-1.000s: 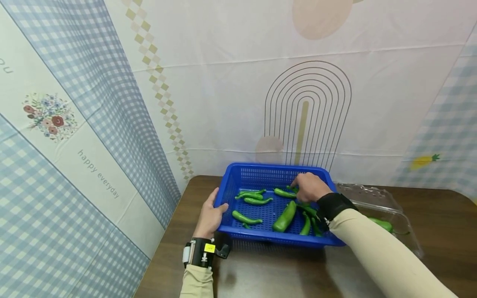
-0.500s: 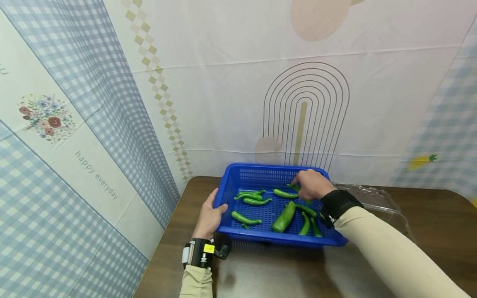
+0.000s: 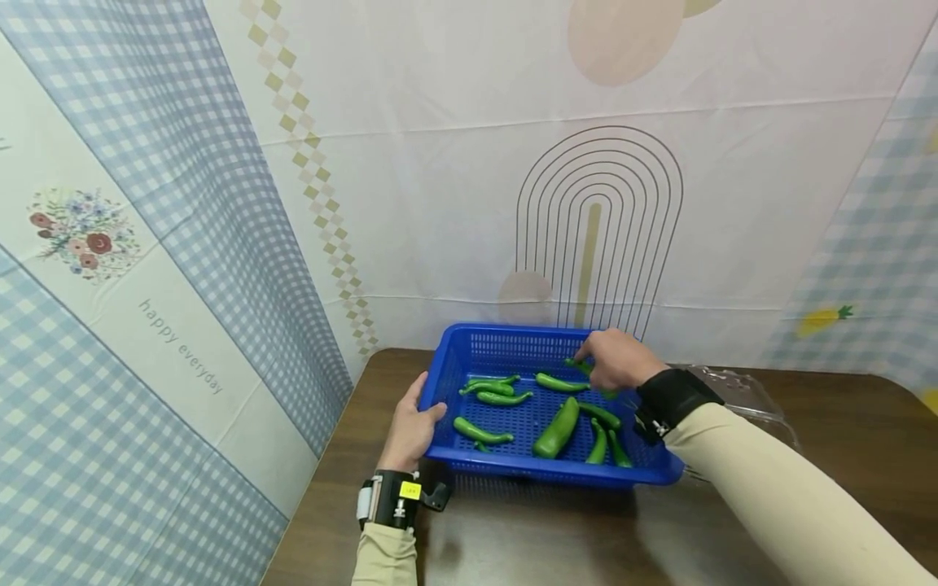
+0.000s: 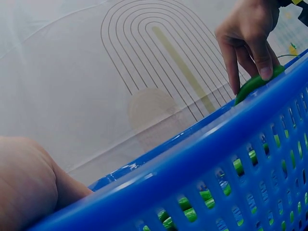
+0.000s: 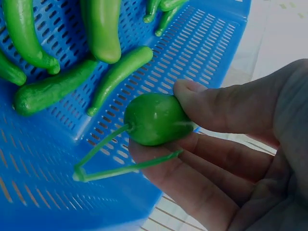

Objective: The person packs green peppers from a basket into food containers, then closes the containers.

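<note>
A blue perforated basket (image 3: 523, 465) sits on the table with several green peppers inside. My left hand (image 3: 412, 425) holds its left rim, thumb over the edge and fingers along the outside. My right hand (image 3: 621, 360) is over the basket's back right part. Between thumb and fingers it pinches a green pepper (image 5: 156, 118) whose long thin stem is bent back on itself. From the left wrist view, this pepper shows just above the basket rim (image 4: 192, 159). A broad green pepper (image 3: 557, 429) lies among slimmer peppers on the basket floor.
A clear plastic container (image 3: 736, 391) stands right of the basket, largely hidden by my right forearm. The brown wooden table (image 3: 528, 537) backs onto a printed cloth (image 3: 440, 203). A blue checked cloth (image 3: 66, 391) hangs at the left.
My right hand has shifted slightly right and up with its pepper, and the forearm now covers more of the clear container. My left hand keeps its hold on the rim.
</note>
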Demonstrator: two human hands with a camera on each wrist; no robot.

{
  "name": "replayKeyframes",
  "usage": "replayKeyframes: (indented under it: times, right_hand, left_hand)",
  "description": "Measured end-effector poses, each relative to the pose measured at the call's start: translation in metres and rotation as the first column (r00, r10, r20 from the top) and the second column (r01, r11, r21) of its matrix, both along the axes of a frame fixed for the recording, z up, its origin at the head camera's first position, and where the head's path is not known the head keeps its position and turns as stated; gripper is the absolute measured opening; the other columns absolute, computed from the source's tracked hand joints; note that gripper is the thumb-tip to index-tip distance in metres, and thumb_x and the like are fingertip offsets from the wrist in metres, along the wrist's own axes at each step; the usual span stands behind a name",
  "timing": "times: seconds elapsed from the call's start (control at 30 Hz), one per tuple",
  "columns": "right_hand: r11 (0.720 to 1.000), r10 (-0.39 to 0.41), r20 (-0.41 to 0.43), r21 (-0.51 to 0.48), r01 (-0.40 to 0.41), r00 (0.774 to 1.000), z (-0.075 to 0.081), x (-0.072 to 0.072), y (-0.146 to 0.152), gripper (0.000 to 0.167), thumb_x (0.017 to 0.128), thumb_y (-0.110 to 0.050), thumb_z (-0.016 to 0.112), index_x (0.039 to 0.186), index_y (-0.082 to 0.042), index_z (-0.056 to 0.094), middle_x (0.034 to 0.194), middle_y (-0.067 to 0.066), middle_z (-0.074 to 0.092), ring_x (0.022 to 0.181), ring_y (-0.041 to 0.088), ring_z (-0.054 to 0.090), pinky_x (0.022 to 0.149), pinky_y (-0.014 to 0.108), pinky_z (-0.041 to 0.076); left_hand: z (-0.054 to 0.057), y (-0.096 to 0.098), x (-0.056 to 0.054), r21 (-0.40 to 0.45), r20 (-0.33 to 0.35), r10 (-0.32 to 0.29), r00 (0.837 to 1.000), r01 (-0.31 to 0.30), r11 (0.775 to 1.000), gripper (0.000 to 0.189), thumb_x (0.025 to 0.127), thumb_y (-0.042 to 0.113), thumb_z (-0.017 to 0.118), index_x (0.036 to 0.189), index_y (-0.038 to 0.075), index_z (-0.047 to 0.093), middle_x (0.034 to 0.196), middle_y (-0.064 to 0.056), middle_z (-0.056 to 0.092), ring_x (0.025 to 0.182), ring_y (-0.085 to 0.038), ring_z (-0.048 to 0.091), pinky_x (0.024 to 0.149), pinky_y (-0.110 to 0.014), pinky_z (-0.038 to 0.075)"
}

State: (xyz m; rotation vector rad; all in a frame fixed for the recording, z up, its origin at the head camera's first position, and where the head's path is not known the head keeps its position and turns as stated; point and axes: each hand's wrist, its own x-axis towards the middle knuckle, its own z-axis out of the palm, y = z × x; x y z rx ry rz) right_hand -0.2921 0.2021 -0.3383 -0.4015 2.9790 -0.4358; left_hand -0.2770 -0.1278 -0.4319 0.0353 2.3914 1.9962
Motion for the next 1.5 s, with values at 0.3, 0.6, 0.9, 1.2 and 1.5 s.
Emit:
replayKeyframes:
  times: [0.3,0.6,0.9,1.2,1.5]
  right_hand:
    - [1.0,-0.006,0.025,0.003,0.006,1.0,0.012,0.007,0.009,0.055,0.075,0.011,0.061,0.128,0.0,0.073,0.124,0.022,0.071,0.047,0.008,0.03,0.045,0.02,0.033]
    - [0.999,0.033,0.001,0.014,-0.033,0.999,0.02,0.014,0.014,0.054,0.076,0.012,0.061,0.126,-0.001,0.074,0.11,0.018,0.071,0.047,0.007,0.026,0.045,0.02,0.032]
    - [0.995,0.097,-0.047,0.002,-0.097,0.994,0.029,0.023,0.021,0.054,0.073,0.012,0.061,0.124,-0.001,0.075,0.119,0.022,0.074,0.049,0.009,0.02,0.048,0.021,0.027]
    - [0.993,0.116,-0.072,-0.02,-0.118,0.991,0.035,0.033,0.035,0.05,0.075,0.011,0.064,0.124,0.001,0.075,0.101,0.012,0.073,0.048,0.009,0.022,0.048,0.022,0.025]
    - [0.994,0.099,-0.066,-0.035,-0.101,0.993,0.043,0.043,0.051,0.052,0.075,0.013,0.062,0.123,0.0,0.075,0.059,-0.008,0.04,0.051,0.01,0.019,0.051,0.024,0.019]
  left_hand:
    - [0.0,0.001,0.002,0.004,0.004,-0.005,1.0,0.005,1.0,0.068,0.103,0.005,0.053,0.165,0.009,0.027,0.167,-0.025,0.034,0.153,-0.046,0.036,0.124,-0.065,0.028]
    - [0.001,0.001,0.002,0.0,0.005,-0.006,1.0,0.006,1.0,0.067,0.103,0.006,0.054,0.165,0.009,0.027,0.167,-0.025,0.035,0.152,-0.046,0.037,0.124,-0.066,0.028]
    - [0.003,0.001,0.0,-0.012,0.009,-0.011,1.0,0.011,1.0,0.067,0.104,0.006,0.052,0.166,0.01,0.026,0.168,-0.024,0.033,0.154,-0.047,0.034,0.124,-0.067,0.026]
    - [0.001,0.0,0.0,-0.004,0.009,-0.015,1.0,0.015,1.0,0.067,0.104,0.006,0.053,0.165,0.01,0.027,0.167,-0.024,0.034,0.153,-0.046,0.035,0.124,-0.066,0.026]
    - [-0.001,-0.001,-0.001,0.0,-0.004,-0.02,1.0,0.02,1.0,0.068,0.103,0.003,0.053,0.165,0.008,0.026,0.166,-0.027,0.034,0.153,-0.047,0.035,0.124,-0.064,0.029]
